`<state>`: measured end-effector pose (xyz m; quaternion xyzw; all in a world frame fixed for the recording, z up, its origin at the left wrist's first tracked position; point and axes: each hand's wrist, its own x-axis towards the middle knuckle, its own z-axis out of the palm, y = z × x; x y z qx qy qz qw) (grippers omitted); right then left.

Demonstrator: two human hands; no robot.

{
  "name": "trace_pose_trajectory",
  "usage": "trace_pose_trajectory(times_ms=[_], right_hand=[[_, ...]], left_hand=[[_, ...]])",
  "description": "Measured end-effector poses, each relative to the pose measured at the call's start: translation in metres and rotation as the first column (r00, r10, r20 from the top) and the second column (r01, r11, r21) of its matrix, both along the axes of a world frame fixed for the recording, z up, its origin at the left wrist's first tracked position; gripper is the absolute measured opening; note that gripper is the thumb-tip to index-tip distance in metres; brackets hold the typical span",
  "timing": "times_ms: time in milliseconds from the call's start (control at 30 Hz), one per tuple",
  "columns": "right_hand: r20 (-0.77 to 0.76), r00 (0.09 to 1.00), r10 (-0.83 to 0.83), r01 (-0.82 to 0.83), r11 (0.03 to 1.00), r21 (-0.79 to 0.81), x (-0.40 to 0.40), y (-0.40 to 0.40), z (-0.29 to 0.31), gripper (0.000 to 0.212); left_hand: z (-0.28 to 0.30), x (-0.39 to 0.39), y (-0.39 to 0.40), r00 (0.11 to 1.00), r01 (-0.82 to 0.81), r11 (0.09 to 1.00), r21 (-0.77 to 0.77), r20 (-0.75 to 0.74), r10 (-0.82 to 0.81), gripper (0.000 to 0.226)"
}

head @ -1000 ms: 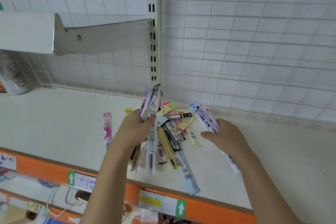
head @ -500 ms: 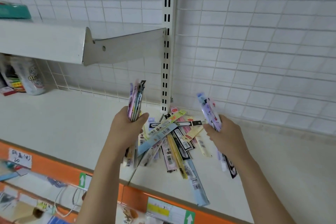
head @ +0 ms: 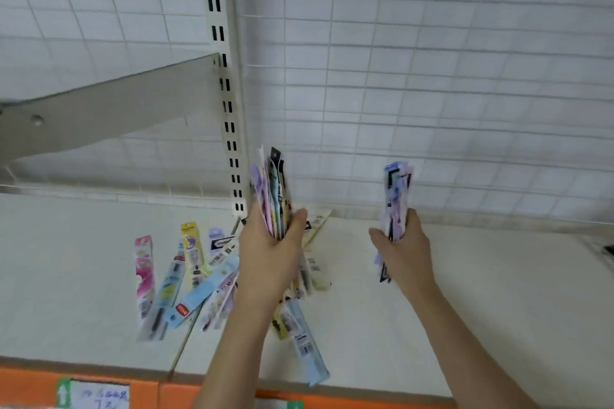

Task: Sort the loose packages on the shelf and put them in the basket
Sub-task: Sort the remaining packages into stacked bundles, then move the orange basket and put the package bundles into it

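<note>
My left hand (head: 269, 252) grips an upright bundle of several slim packages (head: 270, 189) above the white shelf (head: 465, 292). To the right, my right hand (head: 402, 251) grips a smaller upright bundle of purple and blue packages (head: 396, 196). Several loose packages (head: 196, 282) lie fanned out on the shelf left of and under my left hand, among them a pink one (head: 143, 271) and a light blue one (head: 305, 339) near the front edge. No basket is in view.
A slotted upright post (head: 226, 93) rises behind my left hand, with a shelf bracket (head: 109, 109) to its left. White wire grid covers the back wall. The orange shelf edge (head: 36, 385) carries price labels (head: 96, 397). A dark object (head: 609, 251) sits at the far right.
The view has swung right and closer. Both hands have raised their bundles more upright and moved further apart. The cans on the left have left the view.
</note>
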<state>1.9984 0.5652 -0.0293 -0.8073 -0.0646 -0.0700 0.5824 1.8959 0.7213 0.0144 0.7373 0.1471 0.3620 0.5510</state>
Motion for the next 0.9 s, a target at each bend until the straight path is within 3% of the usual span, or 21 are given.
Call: trace_pose_trajectory(times_ms=[133,333,400,533,633,767,900], right_hand=[[-0.048,0.996,0.072,-0.074,0.997,-0.036,0.001,-0.008,0.003,0.014],[0.017,0.988,-0.152,0.148,0.979,0.138,0.026,-0.067,0.003,0.006],[0.079,0.981,-0.176,0.166,0.98,0.112,0.034,-0.098,0.002,0.004],[0.175,0.964,-0.201,0.202,0.979,0.009,0.045,-0.168,0.005,0.024],[0.194,0.956,-0.22,0.228,0.973,-0.023,0.058,-0.223,0.005,0.019],[0.132,0.973,-0.188,0.181,0.982,0.061,0.068,-0.286,0.003,0.017],[0.052,0.997,-0.047,0.04,0.991,0.131,0.072,-0.32,-0.003,0.015]], left_hand=[[-0.004,0.012,-0.019,1.0,0.012,1.0,0.001,-0.023,-0.012,0.014],[-0.005,0.025,-0.064,0.998,0.045,0.998,-0.039,-0.048,-0.047,0.016],[-0.006,0.03,-0.087,0.998,0.032,0.998,-0.057,-0.056,-0.036,0.017],[-0.009,0.044,-0.15,0.995,0.068,0.994,-0.085,-0.066,-0.074,0.019],[-0.009,0.056,-0.208,0.995,0.072,0.994,-0.085,-0.065,-0.077,0.018],[-0.011,0.069,-0.281,0.996,0.066,0.993,-0.097,-0.059,-0.072,0.014],[-0.015,0.073,-0.324,0.997,0.021,0.998,-0.062,-0.079,-0.026,0.016]])
